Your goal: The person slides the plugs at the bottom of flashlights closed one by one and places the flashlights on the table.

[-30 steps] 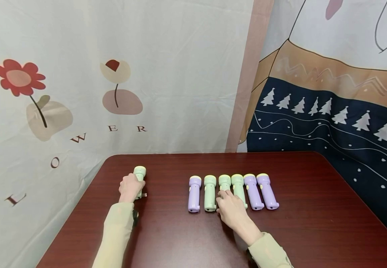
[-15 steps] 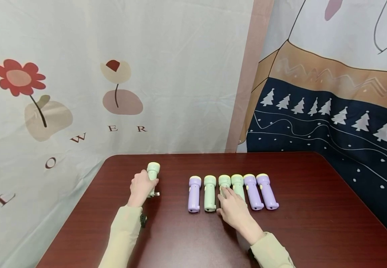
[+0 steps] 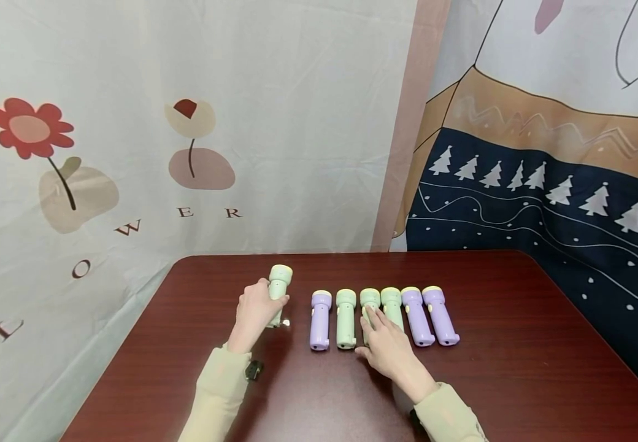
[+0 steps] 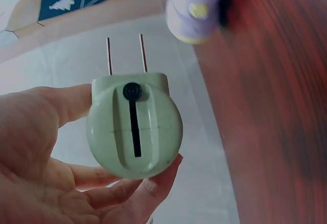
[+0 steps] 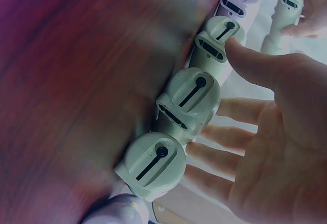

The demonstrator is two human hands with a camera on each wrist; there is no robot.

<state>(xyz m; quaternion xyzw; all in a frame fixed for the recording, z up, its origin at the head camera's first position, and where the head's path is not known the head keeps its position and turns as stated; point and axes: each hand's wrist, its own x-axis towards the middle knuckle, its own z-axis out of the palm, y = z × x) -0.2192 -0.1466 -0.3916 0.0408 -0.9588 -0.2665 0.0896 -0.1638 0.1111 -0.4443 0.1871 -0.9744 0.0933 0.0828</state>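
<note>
My left hand (image 3: pixel 255 307) grips a pale green flashlight (image 3: pixel 279 279) around its body, left of the row. From its end two metal plug prongs (image 4: pixel 143 53) stick out, and a black slot (image 4: pixel 135 127) runs across that end face. My right hand (image 3: pixel 388 350) lies over the middle of the row, fingers extended onto a green flashlight (image 3: pixel 370 299) and partly covering it. Just right of that one is another green flashlight (image 3: pixel 391 301), also partly hidden. In the right wrist view the thumb (image 5: pixel 253 66) sits right by the end of a neighbouring green flashlight (image 5: pixel 219 38).
The row on the brown table (image 3: pixel 518 380) also has a purple flashlight (image 3: pixel 320 322) at its left end, then a green flashlight (image 3: pixel 346 322). Two purple ones, an inner purple flashlight (image 3: pixel 418 322) and an outer purple flashlight (image 3: pixel 441 319), finish the right end. A printed curtain (image 3: pixel 308 123) hangs behind.
My left hand has carried the green flashlight rightward, from the table's left side to near the row. The right hand has barely shifted, its fingers a little straighter. The row stays put.
</note>
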